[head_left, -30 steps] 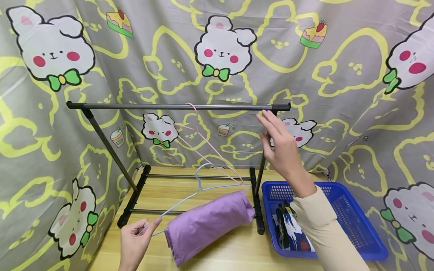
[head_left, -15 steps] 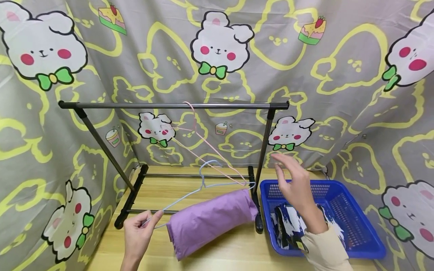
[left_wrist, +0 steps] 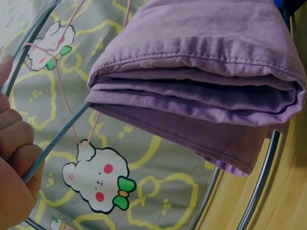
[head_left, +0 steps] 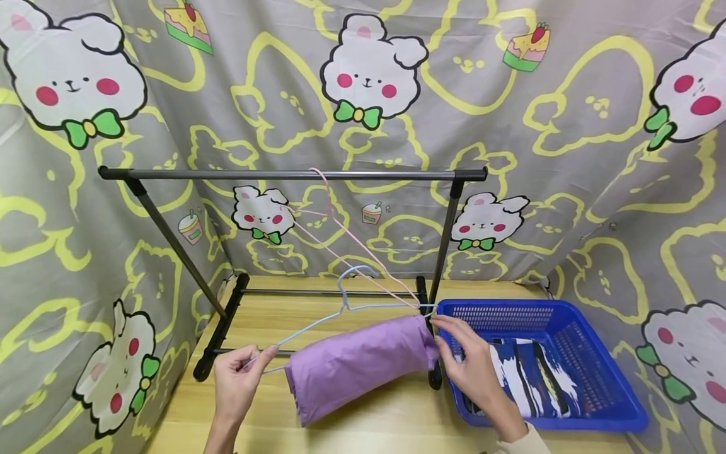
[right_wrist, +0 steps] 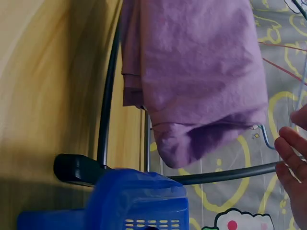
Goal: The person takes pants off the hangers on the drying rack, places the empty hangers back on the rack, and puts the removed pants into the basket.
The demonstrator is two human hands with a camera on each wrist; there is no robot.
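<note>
Movement, right hand: my right hand [head_left: 473,362] has come down from beside the rail [head_left: 386,175] a second ago to the far end of the blue hanger [head_left: 345,304].
Purple cloth, done: folded over the hanger's lower bar, between my two hands, in front of the rack.
Hook, left to do: by my judgement, hanging remains; the hook stands below the rail, where only the bare pink hanger [head_left: 330,205] hangs.
Basket, stock: patterned cloth [head_left: 533,378] lies in the blue basket [head_left: 558,424].
Left fingers: my left hand [head_left: 235,378] pinches the hanger's left corner, just beside the purple cloth [head_left: 363,369].
Right fingers: extended, thumb apart, at the right corner beside the cloth's end; contact appears light, though the dim wrist view leaves that uncertain.
</note>
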